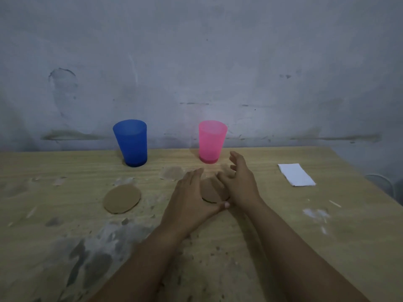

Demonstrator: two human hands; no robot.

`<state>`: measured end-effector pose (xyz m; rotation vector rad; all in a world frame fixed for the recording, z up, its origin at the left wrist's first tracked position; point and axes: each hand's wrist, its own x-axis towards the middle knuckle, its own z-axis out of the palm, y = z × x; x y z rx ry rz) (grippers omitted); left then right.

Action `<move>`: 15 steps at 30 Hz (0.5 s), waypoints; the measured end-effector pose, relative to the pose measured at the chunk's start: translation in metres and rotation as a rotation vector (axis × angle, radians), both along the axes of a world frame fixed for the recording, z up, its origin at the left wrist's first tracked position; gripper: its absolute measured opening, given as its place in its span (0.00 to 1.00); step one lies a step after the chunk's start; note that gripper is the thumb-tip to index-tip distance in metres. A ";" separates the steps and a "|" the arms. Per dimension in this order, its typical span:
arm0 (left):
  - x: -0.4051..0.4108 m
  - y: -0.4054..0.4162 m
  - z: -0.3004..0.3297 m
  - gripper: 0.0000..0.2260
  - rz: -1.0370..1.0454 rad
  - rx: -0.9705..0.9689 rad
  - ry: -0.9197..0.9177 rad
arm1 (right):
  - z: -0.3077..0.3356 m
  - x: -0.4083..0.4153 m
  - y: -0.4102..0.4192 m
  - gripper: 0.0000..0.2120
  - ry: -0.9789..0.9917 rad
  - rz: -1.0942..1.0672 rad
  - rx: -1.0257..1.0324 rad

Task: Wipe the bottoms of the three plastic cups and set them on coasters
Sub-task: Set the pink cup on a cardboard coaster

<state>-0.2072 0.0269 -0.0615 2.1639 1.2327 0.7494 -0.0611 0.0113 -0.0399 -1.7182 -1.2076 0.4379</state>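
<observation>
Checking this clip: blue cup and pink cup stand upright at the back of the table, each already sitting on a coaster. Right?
Not quite. In the head view the blue cup and pink cup stand upright at the back, but on the bare table. One coaster lies empty nearer the person; another coaster lies between the hands.

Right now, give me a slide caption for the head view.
Both hands flank a cardboard coaster; blue cup and pink cup wait behind.

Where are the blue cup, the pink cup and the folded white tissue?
blue cup (133, 147): head view, middle of its wall.
pink cup (211, 142): head view, middle of its wall.
folded white tissue (295, 174): head view, centre of its top face.
</observation>
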 end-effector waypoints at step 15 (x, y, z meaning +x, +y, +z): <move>0.002 0.008 -0.010 0.49 -0.011 0.018 0.065 | -0.003 0.014 0.085 0.37 0.288 0.076 0.086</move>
